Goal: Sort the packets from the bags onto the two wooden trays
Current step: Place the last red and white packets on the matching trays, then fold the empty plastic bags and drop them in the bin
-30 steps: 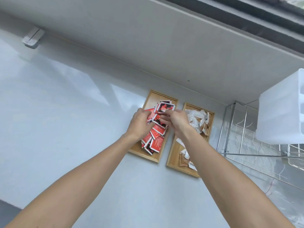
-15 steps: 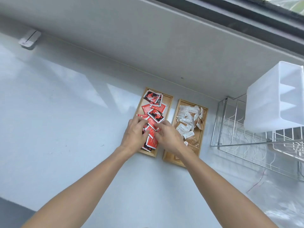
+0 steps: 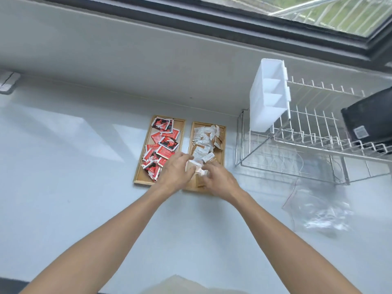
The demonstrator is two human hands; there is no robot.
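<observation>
While our left hand [image 3: 177,170] and right hand [image 3: 218,180] meet mid-frame over the right tray's [image 3: 221,154] near end, fingers curled on white packets [image 3: 199,166], the tray's long axis runs up-frame; red packets [image 3: 161,147] lie just left.

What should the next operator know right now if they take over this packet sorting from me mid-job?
Left hand: over the near end of the right wooden tray, fingers on white packets; grip unclear.
Right hand: same spot, fingers among the white packets; grip unclear.
Left wooden tray: red packets piled loosely, overlapping.
Right tray: white packets plus a few brown ones near the hands.
Clear plastic bag: lying on the counter to the right, in front of the wire dish rack; its contents cannot be made out.
Done: colours look separated by tray.
Left: tidy the white pile, check the bag for leftovers.
</observation>
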